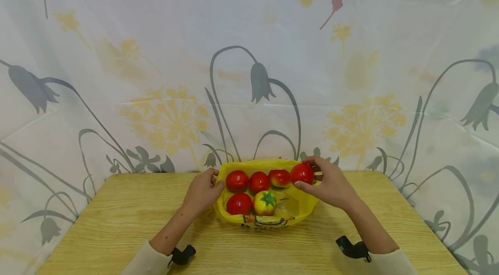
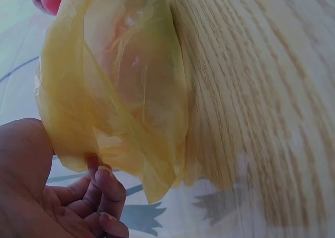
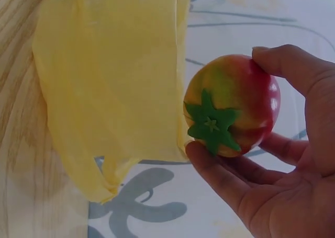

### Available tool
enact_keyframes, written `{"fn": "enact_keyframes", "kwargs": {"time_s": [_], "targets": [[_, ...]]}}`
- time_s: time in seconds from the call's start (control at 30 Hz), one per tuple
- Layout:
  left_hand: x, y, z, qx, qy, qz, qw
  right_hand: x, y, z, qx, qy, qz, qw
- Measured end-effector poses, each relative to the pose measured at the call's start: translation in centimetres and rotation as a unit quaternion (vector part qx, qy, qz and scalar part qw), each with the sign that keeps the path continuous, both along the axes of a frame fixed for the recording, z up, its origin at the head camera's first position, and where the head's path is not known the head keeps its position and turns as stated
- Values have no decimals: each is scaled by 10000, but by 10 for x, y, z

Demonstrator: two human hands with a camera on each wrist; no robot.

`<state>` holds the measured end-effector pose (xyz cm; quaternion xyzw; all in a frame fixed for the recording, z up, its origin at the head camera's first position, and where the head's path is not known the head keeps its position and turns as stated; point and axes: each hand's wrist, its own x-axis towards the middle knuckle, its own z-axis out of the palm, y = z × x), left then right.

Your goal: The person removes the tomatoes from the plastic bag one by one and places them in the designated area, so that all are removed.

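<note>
A yellow plastic bag (image 1: 257,164) lies with its mouth spread wide, and several red toy tomatoes (image 1: 237,180) sit inside it. One of these, a yellow tomato (image 1: 264,204), shows its green leafy top. At the bag's left end my left hand (image 1: 200,192) pinches the rim; in the left wrist view the thin plastic (image 2: 125,91) passes between thumb and fingers. My right hand (image 1: 331,185) holds another tomato (image 1: 302,173) over the right end of the bag. The right wrist view shows that tomato (image 3: 233,104) gripped between thumb and fingertips, its green star-shaped top facing the camera.
Under the bag is a wood-grain table (image 1: 128,210), its back edge against a hanging cloth (image 1: 249,127) printed with grey and yellow flowers. Black wrist mounts (image 1: 352,247) sit at both sleeves.
</note>
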<state>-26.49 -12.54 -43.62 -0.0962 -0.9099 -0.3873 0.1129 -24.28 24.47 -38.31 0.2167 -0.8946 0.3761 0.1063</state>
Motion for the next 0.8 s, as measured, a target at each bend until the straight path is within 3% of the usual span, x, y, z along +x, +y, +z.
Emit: {"fn": "enact_keyframes", "kwargs": {"time_s": [0.37, 0.6, 0.8], "targets": [[0, -1, 1, -8, -7, 3, 10000, -5, 15, 5, -241, 218, -481, 9983], [1, -3, 0, 2, 132, -67, 9999, -11, 26, 0, -345, 102, -750, 9965], [2, -2, 1, -35, -21, -11, 10000, -18, 34, -4, -368, 54, -924, 9950]]}}
